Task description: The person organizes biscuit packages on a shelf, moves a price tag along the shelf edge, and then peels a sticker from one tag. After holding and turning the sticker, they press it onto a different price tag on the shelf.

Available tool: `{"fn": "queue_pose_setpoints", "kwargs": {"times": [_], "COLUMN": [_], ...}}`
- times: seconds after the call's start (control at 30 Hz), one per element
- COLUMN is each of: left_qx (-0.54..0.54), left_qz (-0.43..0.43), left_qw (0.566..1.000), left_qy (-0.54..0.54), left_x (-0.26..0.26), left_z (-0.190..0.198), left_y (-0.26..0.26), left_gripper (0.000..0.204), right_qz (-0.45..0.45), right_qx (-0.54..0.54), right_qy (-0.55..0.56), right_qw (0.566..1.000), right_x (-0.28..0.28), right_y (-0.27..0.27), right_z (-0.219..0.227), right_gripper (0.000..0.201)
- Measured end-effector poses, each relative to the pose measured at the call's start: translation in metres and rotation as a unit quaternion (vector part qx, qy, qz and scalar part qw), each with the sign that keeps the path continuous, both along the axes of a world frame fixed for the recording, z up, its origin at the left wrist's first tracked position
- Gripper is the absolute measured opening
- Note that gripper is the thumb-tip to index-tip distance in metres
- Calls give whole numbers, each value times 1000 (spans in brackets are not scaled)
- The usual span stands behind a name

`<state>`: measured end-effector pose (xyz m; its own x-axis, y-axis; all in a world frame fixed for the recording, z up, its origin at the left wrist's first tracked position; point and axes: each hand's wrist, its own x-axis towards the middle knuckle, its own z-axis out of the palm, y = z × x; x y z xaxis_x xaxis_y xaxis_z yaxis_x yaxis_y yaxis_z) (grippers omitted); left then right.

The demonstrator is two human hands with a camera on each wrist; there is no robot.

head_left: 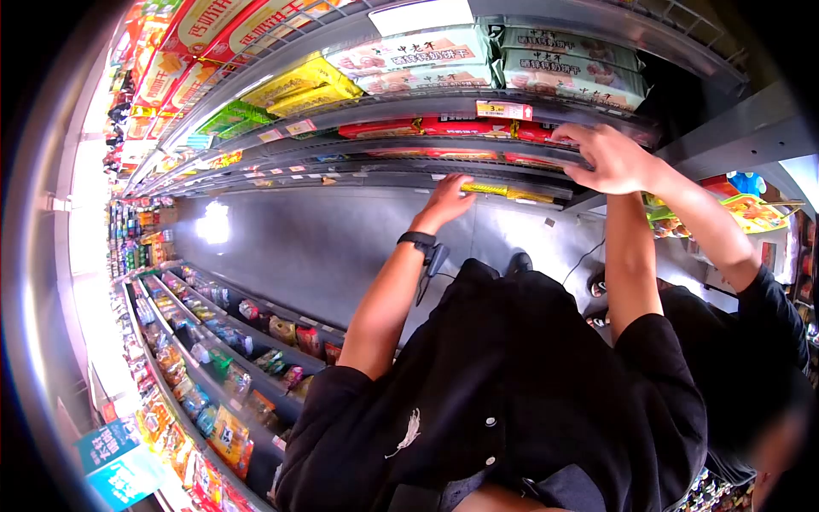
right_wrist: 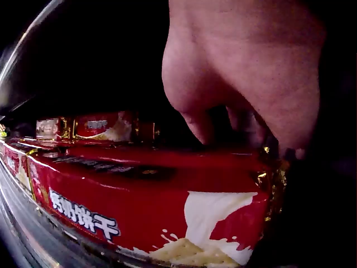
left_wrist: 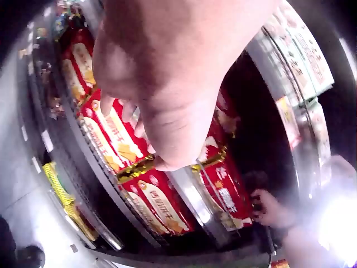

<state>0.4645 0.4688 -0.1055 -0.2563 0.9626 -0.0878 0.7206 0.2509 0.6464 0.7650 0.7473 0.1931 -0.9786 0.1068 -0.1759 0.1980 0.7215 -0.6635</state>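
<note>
Clearly, the red biscuit pack [right_wrist: 150, 195] beneath the right hand [right_wrist: 240, 78] is glossy, with white lettering, a milk splash over pale crackers on its front, and a crinkled gold end. It lies lengthwise along the front of a shelf, close behind the shiny shelf edge [right_wrist: 28, 226]. More red packs [left_wrist: 109, 131] stand in rows further along, some a level lower.

Dark space lies above the pack and beyond its gold end. Overhead, a shelf of pale packs [head_left: 409, 55] juts out, a price tag [head_left: 503, 110] on its edge. Another person's hand [head_left: 610, 158] reaches in from the right, across the right forearm [head_left: 630, 256], crowding that side.

The right hand comes down from above, fingers bent past the pack's top near the gold end; whether they grip it, I cannot tell. The left hand [head_left: 448, 203] reaches to the shelves further left, its fingers bent over the lower red packs; whether it grasps one, I cannot tell either.
</note>
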Motion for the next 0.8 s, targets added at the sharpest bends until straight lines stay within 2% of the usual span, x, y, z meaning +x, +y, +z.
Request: {"fn": "queue_pose_setpoints", "kwargs": {"times": [0.03,0.07,0.1,0.13,0.17,0.2,0.27,0.3,0.37,0.43,0.47,0.5,0.57,0.67,0.7,0.73,0.77,0.8], "left_qx": [-28,-56,-86,-117,-135,-152,-175,-205,-204,-189,-182,-183,-183,-154,-122,-90,-56,-53], "left_qz": [38,75,129,182,194,207,303,321,364,409,428,422,408,288,264,239,214,199], "left_qw": [999,995,985,965,957,948,899,899,875,844,828,830,835,895,925,949,967,967], "left_qy": [-7,-13,-80,-147,-168,-190,-262,-216,-244,-291,-314,-315,-320,-304,-245,-185,-124,-152], "left_x": [-6,-11,-13,-16,-26,-32,-21,-19,-8,0,-2,-4,-5,-33,-41,-48,-53,-56], "left_z": [-4,-5,-8,-12,-31,-45,-38,-38,-25,-34,-40,-43,-49,-64,-64,-54,-39,-15], "left_y": [-23,-47,-73,-101,-134,-163,-204,-223,-245,-265,-267,-265,-260,-244,-230,-212,-194,-175], "left_gripper": [45,44,44,45,45,46,45,43,42,41,40,40,39,38,38,38,39,38], "right_qz": [-81,-256,-402,-481,-466,-453,-454,-451,-446,-432,-443,-428,-409,-410,-412,-390,-395,-387], "right_qx": [-15,-9,-26,-17,127,272,353,340,309,334,242,209,189,232,253,293,300,323], "right_qy": [19,80,137,167,127,85,97,125,175,150,143,181,178,247,274,296,273,272], "right_qw": [996,963,905,861,866,845,812,816,821,824,851,860,875,847,832,821,824,820], "right_x": [7,-2,-3,0,-12,-24,-21,-19,-11,-10,-13,-18,-30,-69,-82,-95,-102,-109], "right_y": [6,35,77,110,107,104,57,38,-4,-44,-69,-88,-111,-124,-122,-117,-111,-105], "right_z": [-36,-148,-255,-331,-322,-313,-271,-260,-244,-240,-216,-202,-175,-116,-102,-92,-94,-96], "right_gripper": [38,39,41,42,43,44,48,50,55,46,35,23,18,21,22,30,36,39]}}
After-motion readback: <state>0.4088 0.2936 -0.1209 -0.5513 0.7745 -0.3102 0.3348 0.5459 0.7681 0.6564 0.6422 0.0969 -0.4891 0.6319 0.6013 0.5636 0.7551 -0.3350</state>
